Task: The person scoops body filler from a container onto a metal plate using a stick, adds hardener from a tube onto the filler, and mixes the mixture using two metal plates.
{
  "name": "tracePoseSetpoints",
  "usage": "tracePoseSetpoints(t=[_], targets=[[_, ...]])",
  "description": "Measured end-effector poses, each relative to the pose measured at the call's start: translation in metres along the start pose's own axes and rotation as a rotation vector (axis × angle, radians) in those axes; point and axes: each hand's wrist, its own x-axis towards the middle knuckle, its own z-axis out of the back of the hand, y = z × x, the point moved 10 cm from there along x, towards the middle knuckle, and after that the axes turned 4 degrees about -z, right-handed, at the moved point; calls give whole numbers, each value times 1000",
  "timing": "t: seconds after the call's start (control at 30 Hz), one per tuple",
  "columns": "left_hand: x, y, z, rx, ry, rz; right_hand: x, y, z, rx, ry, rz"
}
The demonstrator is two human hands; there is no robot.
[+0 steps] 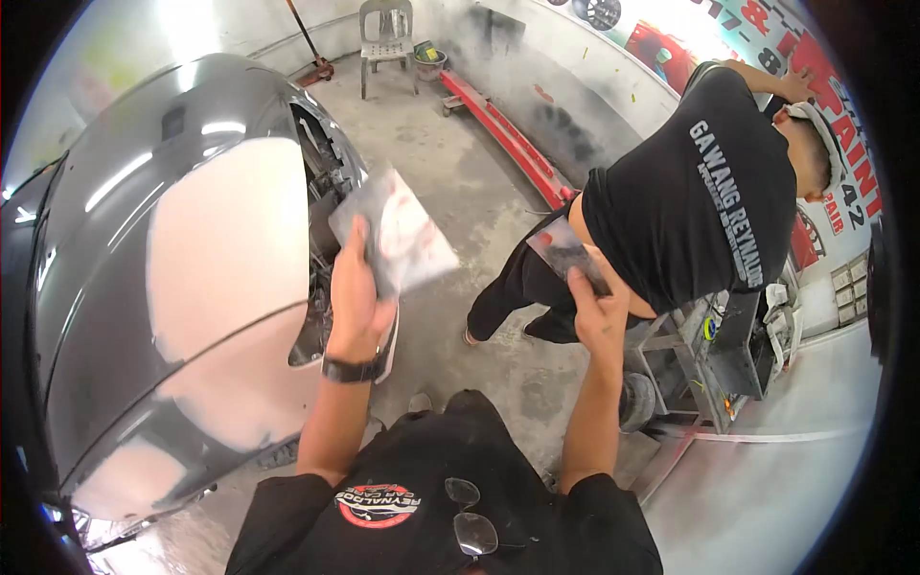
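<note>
My left hand (353,297) grips a flat, pale square board (407,235) with reddish smears, its thumb lying along the board's left side. Between the fingers and thumb of my right hand (601,307) is a small dark flat plate (567,254) with a reddish spot near its upper corner. The two held pieces are apart. Left of my left hand is a dark car body (115,211) with large pale patches (230,230). A dark band circles my left wrist.
A person (709,172) in a black shirt leans at the right, near a metal shelf (700,355) with items. A red metal beam (508,144) lies on the floor. Farther back are a chair (386,43), a bucket (429,65) and a red jack (316,71).
</note>
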Motion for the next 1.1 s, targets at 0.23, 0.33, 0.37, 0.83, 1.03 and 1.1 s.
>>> tracePoseSetpoints(t=[0.23, 0.33, 0.37, 0.83, 1.03, 1.1], targets=[[186, -18, -29, -165, -22, -152, 95, -65, -33, 279, 66, -263], [264, -19, -28, -238, -33, -183, 109, -102, -63, 539, 55, -430], [285, -22, -31, -217, -22, -207, 121, -104, -78, 695, 62, -424], [493, 43, -8, -144, -252, -129, 190, -172, 12, 491, -222, -592], [603, 76, -24, -202, -301, -114, 332, -202, 32, 430, -199, -567], [633, 77, -35, -201, -335, -103, 401, -221, 19, 395, -120, -547]])
